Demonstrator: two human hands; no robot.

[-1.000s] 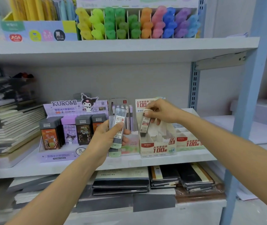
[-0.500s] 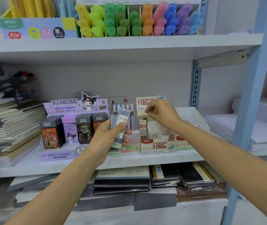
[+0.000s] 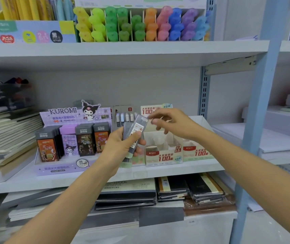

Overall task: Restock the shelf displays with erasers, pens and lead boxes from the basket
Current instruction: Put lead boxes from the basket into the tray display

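- Lead boxes [image 3: 137, 127]: several slim, flat plastic cases fanned out in the left hand [image 3: 119, 148], tilted so that their top ends lean right and away. They are held above the near edge of the middle shelf [image 3: 158, 170], just left of the red-and-white display carton [image 3: 163, 156].
- Left hand: fingers curled round the lower half of the fan, with the thumb pressed across the label of the front case. The lower ends project below the palm.
- Right hand [image 3: 174, 124]: fingers loosely bent and spread, holding nothing. Its fingertips [image 3: 153, 121] lie just beside the upper right corner of the front case; blur hides whether they touch it.
- Handling, as judged: the cases are probably light, rigid and smooth, so they should slide easily over one another. A pinch across the two broad faces near the free top end should draw one case out while the thumb holds back the rest.
- Risk, as judged: a loose pinch could drag a neighbouring case out of the fan.
- Destination, as judged: the open front compartments of the carton, well within the right hand's reach.
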